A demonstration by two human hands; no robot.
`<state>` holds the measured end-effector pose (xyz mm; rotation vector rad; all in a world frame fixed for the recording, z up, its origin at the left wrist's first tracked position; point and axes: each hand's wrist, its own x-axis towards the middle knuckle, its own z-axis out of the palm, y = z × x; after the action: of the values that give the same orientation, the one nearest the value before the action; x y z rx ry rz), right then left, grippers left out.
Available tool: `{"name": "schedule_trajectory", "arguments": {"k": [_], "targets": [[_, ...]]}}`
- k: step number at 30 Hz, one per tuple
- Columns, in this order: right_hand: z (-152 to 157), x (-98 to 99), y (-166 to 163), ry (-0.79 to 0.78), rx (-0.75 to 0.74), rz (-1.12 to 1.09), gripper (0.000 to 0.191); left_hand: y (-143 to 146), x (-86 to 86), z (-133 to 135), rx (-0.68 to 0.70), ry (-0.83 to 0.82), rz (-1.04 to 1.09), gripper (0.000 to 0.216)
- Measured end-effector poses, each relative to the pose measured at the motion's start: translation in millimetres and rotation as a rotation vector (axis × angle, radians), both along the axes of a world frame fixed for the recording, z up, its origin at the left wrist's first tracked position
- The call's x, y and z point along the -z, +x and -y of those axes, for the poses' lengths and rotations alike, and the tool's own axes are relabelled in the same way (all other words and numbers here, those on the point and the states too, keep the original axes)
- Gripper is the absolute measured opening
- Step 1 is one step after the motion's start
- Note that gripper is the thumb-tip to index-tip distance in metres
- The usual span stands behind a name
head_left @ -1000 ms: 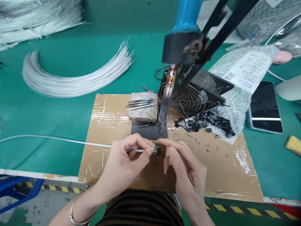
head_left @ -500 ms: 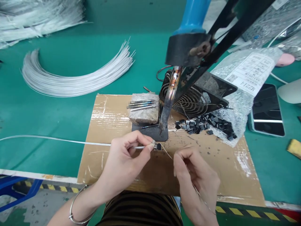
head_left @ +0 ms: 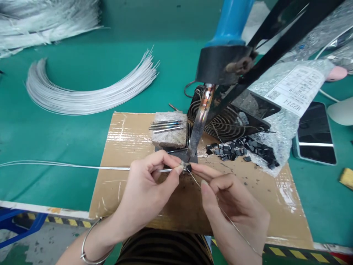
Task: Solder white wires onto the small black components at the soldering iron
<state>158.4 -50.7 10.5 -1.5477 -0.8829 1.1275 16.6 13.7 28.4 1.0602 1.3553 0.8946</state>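
Observation:
My left hand is closed, thumb and forefinger pinching the end of thin white wires beside a small black connector. The wires trail off to the left. My right hand is closed on a thin strand of solder wire, which runs across the palm and up to the connector. One finger of that hand reaches out to the connector's right side and appears to touch it. Just above the connector is the dark tip of a soldering iron, fixed in a blue-and-black holder.
A brown cardboard sheet lies on the green table. On it are a block bearing several metal rods, a black fan and a pile of small black pieces. A wire bundle, bubble wrap and a phone lie around.
My right hand has moved up to the connector, and one finger has stretched out to its side. The connector now sits slightly higher, nearer the iron tip. My left hand keeps its pinch.

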Motion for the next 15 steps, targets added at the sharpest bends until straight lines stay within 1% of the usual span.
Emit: {"name": "schedule_trajectory", "arguments": {"k": [7, 15], "targets": [[-7.8, 0.7, 0.5, 0.011, 0.001, -0.031, 0.021, 0.5, 1.5, -5.0, -0.007, 0.044, -0.048, 0.016], [-11.8, -4.6, -3.2, 0.038, 0.024, -0.035, 0.021, 2.1, -1.9, -8.8, -0.016, 0.024, -0.059, 0.013]]}}
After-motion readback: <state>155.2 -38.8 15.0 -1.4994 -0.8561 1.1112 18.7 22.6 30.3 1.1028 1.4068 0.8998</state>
